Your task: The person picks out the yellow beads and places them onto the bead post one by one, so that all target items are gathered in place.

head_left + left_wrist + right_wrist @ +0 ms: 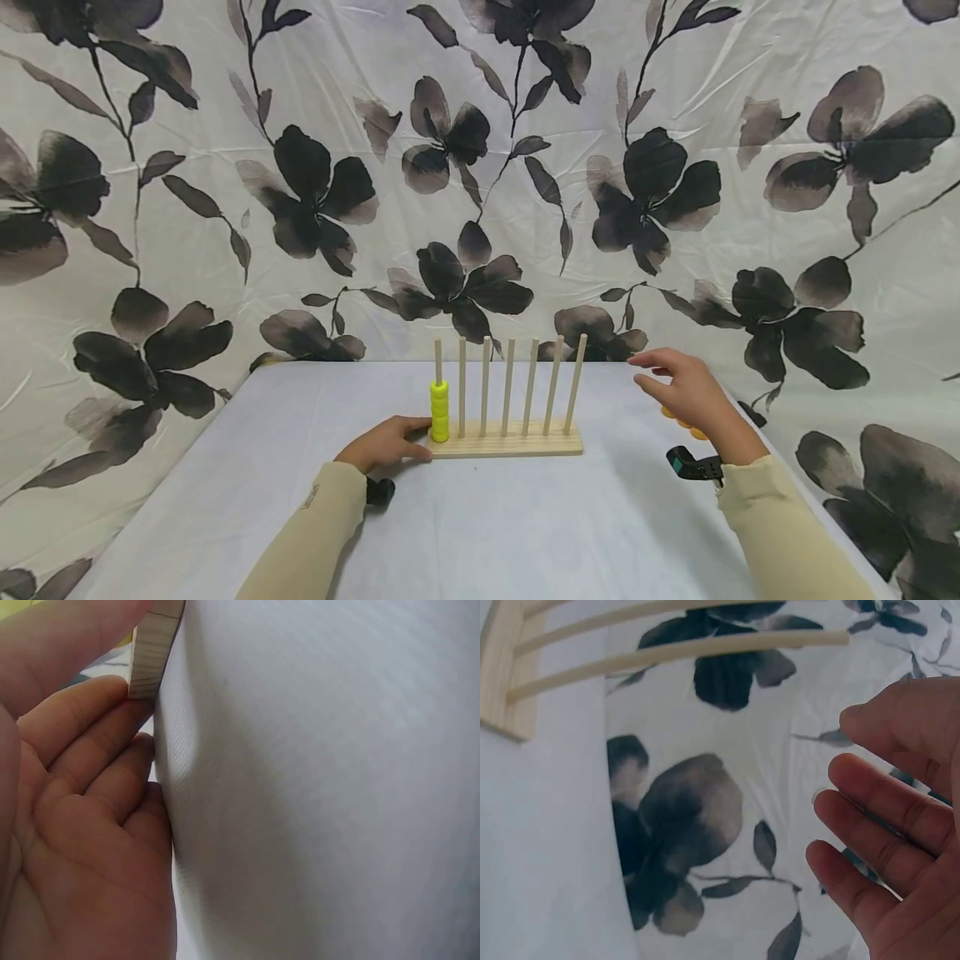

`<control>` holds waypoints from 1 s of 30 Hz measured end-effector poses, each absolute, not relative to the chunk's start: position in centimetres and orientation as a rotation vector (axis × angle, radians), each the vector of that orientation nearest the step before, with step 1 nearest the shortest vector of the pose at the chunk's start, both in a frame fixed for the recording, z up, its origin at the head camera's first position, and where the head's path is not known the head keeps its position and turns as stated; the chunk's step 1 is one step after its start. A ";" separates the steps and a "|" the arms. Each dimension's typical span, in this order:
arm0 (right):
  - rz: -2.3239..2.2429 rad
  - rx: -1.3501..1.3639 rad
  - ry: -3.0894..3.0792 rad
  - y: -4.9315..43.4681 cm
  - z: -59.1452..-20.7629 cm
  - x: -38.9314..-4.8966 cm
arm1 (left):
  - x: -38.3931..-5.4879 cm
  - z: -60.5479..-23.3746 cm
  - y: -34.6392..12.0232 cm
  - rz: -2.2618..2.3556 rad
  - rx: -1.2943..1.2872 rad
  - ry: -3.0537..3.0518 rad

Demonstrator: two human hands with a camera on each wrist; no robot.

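A wooden bead-counting frame (506,451) stands on the table, its base carrying a row of several upright rods. Yellow beads (439,412) are stacked on the leftmost rod; the other rods are bare. My left hand (386,445) holds the left end of the base, thumb in front and fingers behind; the left wrist view shows the base's corner (154,660) between thumb and fingers. Raised to the right of the frame, my right hand (684,392) has its fingers loosely bent and nothing in them. Orange beads (684,423) are partly hidden behind the right hand.
A white cloth covers the table (510,525). Behind it hangs a floral curtain (555,217). A dark object (752,414) lies by the table's right edge, partly visible. The rods stand up between the two hands.
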State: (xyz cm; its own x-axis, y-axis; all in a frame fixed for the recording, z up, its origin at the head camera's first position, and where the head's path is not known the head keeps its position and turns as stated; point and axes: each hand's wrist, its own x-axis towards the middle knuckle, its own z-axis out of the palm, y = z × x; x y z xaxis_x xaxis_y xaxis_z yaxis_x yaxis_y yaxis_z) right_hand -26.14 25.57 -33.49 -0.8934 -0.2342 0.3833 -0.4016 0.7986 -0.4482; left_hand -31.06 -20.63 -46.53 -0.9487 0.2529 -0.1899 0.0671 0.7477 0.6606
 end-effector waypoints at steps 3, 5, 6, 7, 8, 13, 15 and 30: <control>0.782 0.463 -2.695 26.5 -34.0 -25.9 | -31.1 -46.6 -20.7 0.999 0.267 2.685; 0.787 0.450 -2.705 27.1 -34.3 -25.7 | -31.2 -46.6 -20.7 0.994 0.279 2.691; 0.792 0.441 -2.711 27.4 -34.5 -25.6 | -31.2 -46.6 -20.6 1.000 0.276 2.688; 0.798 0.433 -2.717 27.6 -34.7 -25.5 | -31.2 -46.6 -20.6 1.003 0.270 2.684; 0.799 0.424 -2.726 27.9 -34.8 -25.4 | -31.2 -46.7 -20.6 1.007 0.264 2.680; 0.798 0.339 -2.775 28.9 -35.4 -25.1 | -31.2 -46.7 -20.5 1.018 0.250 2.671; 0.795 0.314 -2.786 29.3 -35.7 -25.0 | -31.1 -46.7 -20.5 1.022 0.252 2.673; 0.834 0.156 -2.875 31.7 -37.4 -24.2 | -31.0 -46.6 -20.5 0.998 0.263 2.687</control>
